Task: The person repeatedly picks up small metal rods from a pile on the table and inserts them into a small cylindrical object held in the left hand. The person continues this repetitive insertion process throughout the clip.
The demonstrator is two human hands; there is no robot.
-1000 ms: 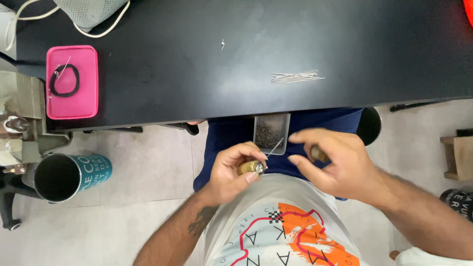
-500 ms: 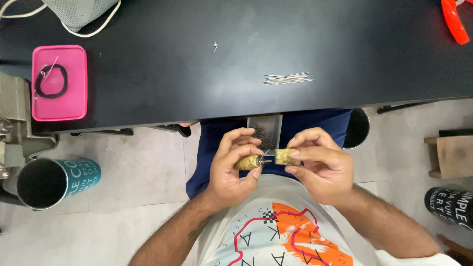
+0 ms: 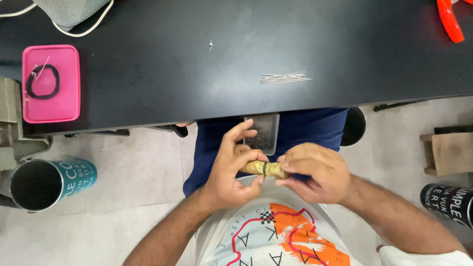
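A short tan, rolled cylinder (image 3: 264, 168) with a thin dark band around its middle lies level above my lap. My left hand (image 3: 230, 170) grips its left end with thumb and fingers. My right hand (image 3: 311, 171) pinches its right end. Just beyond the hands, a small clear tray (image 3: 269, 123) of dark granules rests on my lap at the table's edge. A bundle of thin metal needles (image 3: 285, 78) lies on the black table (image 3: 162, 69).
A pink tray (image 3: 66, 106) holding a black ring sits at the table's left end. A red tool (image 3: 449, 20) lies at the far right corner. A teal cup (image 3: 49, 182) stands on the floor at left, a wooden stool (image 3: 451, 152) and a dark can (image 3: 451, 201) at right.
My right hand came in from the right and took hold of the roll's other end. Both hands now hold the roll level, a little lower and closer to my body.
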